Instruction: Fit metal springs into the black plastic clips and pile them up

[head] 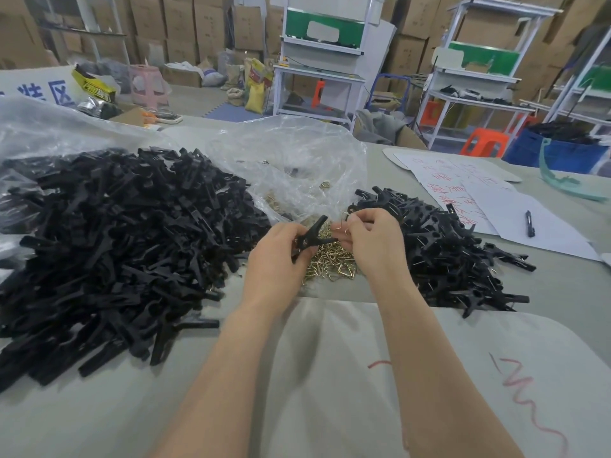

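- Your left hand [281, 249] is clamped on one black clip [312, 238]: the fingers curl round its lower end, and its upper arm points toward 1 o'clock.
- Your right hand [370, 239] sits at 3 o'clock from the left hand, just beside it. The thumb and fingertips are pressed together on a thin wire spring [344, 228].
- The spring is held at the tip of the clip. You cannot tell whether it is seated in the clip.
- Both hands are above a heap of loose springs [330, 259], brass-coloured, which lies on the bench [330, 358] at 6 o'clock from the clip.
- A large pile of black clips [115, 233] lies at 9 o'clock from your hands, spreading toward the near edge of the bench.
- A smaller pile of clips [456, 252] lies at 3 o'clock from your hands. Wire shows on several of them.
- A clear plastic bag [297, 160] stands open at 12 o'clock, with more springs inside it.
- White sheets of paper [545, 226] with red writing lie at 2 o'clock, beyond the smaller pile. A pen [530, 223] rests on them.
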Tool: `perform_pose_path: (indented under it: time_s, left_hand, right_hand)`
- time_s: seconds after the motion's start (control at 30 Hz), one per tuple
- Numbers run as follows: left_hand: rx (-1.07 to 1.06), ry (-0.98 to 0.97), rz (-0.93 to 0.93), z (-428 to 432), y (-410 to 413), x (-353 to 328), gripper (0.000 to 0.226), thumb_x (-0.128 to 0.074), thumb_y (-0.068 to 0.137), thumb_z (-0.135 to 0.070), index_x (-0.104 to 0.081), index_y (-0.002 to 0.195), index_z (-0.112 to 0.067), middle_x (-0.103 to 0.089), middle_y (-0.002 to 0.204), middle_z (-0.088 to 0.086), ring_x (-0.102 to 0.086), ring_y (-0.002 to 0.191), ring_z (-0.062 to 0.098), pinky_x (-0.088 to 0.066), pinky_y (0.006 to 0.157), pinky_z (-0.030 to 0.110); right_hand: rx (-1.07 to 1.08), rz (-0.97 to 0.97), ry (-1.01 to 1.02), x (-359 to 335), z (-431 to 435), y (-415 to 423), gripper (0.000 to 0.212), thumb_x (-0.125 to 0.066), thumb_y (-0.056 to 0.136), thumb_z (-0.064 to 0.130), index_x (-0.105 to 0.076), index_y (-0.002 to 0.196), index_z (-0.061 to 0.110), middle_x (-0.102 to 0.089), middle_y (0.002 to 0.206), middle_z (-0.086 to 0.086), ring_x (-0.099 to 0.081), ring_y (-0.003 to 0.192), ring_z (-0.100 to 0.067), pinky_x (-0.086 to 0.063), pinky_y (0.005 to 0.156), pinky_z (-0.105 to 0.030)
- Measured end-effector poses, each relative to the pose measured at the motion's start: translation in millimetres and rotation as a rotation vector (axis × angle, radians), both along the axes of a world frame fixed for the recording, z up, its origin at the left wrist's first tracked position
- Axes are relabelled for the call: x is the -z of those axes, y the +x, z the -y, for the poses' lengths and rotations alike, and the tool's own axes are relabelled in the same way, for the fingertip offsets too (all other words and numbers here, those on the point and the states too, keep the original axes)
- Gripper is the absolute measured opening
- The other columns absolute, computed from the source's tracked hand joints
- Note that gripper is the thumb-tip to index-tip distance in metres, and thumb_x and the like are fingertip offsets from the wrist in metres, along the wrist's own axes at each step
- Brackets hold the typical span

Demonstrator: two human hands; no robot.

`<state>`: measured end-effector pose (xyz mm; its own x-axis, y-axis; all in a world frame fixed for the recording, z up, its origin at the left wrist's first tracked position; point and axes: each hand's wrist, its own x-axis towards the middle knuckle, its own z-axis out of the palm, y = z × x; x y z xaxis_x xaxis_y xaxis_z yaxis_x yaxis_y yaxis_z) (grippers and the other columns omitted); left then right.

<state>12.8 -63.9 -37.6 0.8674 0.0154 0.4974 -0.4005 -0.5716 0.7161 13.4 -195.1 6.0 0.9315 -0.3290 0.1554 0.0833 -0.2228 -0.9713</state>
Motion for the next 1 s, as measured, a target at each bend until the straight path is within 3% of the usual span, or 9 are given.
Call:
perform_pose_path:
  time_s: [0.07,0.17,0.3,0.43,0.67,0.83,0.93,1.0]
  left_hand:
    - [-0.011,0.013,0.019,0.4,0.8,1.1,0.019,-0.070,0.083,-0.018,-0.064,0.101,-0.020,-0.061,0.097,-0.009,-0.057,0.083,0.014,-0.050,0.078,0.036]
    - [-0.009,0.027,0.017,0.3,1.6,2.6,0.019,-0.069,0.084,-0.018,-0.064,0.102,-0.019,-0.060,0.097,-0.009,-0.057,0.084,0.014,-0.050,0.078,0.037]
    - [-0.013,0.047,0.009,0.6,1.6,3.5,0.016,-0.068,0.084,-0.018,-0.064,0.100,-0.021,-0.058,0.094,-0.011,-0.057,0.084,0.015,-0.050,0.076,0.036]
    - [-0.031,0.061,-0.012,0.3,1.7,2.8,0.017,-0.068,0.084,-0.019,-0.064,0.100,-0.022,-0.059,0.095,-0.011,-0.058,0.085,0.015,-0.048,0.075,0.034]
    - [-0.049,0.075,-0.020,0.0,1.3,1.8,0.018,-0.067,0.084,-0.018,-0.063,0.102,-0.019,-0.061,0.099,-0.006,-0.058,0.088,0.017,-0.047,0.077,0.034]
    - [-0.062,0.083,-0.021,-0.3,1.2,1.5,0.019,-0.066,0.086,-0.017,-0.063,0.104,-0.018,-0.062,0.103,-0.006,-0.060,0.091,0.017,-0.049,0.079,0.037]
    - [-0.068,0.107,0.002,0.1,1.2,2.1,0.020,-0.066,0.086,-0.018,-0.063,0.106,-0.018,-0.061,0.104,-0.006,-0.060,0.092,0.017,-0.048,0.077,0.035]
    - [-0.078,0.110,0.021,0.4,1.0,2.1,0.020,-0.066,0.085,-0.018,-0.063,0.105,-0.017,-0.061,0.103,-0.005,-0.059,0.090,0.018,-0.048,0.076,0.034]
  right_hand:
    - [0.009,-0.006,-0.063,0.4,-1.5,0.0,0.002,-0.052,0.096,0.017,-0.053,0.094,0.016,-0.069,0.087,0.003,-0.068,0.083,-0.010,-0.053,0.086,-0.035]
    - [0.090,0.048,-0.185,-0.3,-0.3,-1.8,0.004,-0.061,0.091,0.023,-0.057,0.090,0.022,-0.058,0.081,0.009,-0.056,0.079,-0.010,-0.043,0.069,-0.020]
    - [0.057,0.047,-0.085,-0.9,-1.3,-4.2,0.010,-0.063,0.089,0.014,-0.061,0.087,0.024,-0.063,0.074,0.004,-0.061,0.069,-0.014,-0.054,0.077,-0.035]
    - [0.066,0.060,-0.121,0.9,-5.7,-4.3,0.015,-0.067,0.085,0.012,-0.067,0.077,0.025,-0.067,0.071,0.002,-0.065,0.073,-0.015,-0.054,0.085,-0.039]
    - [0.122,0.011,-0.128,8.4,-14.0,-3.4,0.003,-0.070,0.082,0.020,-0.069,0.080,0.020,-0.070,0.078,0.001,-0.066,0.082,-0.015,-0.051,0.082,-0.029]
    - [0.164,0.023,-0.055,9.5,-13.8,-2.5,0.002,-0.069,0.082,0.018,-0.069,0.080,0.019,-0.070,0.078,0.001,-0.065,0.080,-0.013,-0.049,0.078,-0.022]
    - [0.157,0.040,-0.087,10.8,-16.4,-4.0,0.007,-0.069,0.082,0.019,-0.068,0.075,0.022,-0.067,0.071,0.009,-0.062,0.072,-0.006,-0.043,0.067,-0.012]
    - [0.169,0.056,-0.110,12.3,-19.2,-5.0,0.011,-0.069,0.082,0.019,-0.067,0.073,0.023,-0.065,0.069,0.011,-0.059,0.069,-0.002,-0.042,0.067,-0.012]
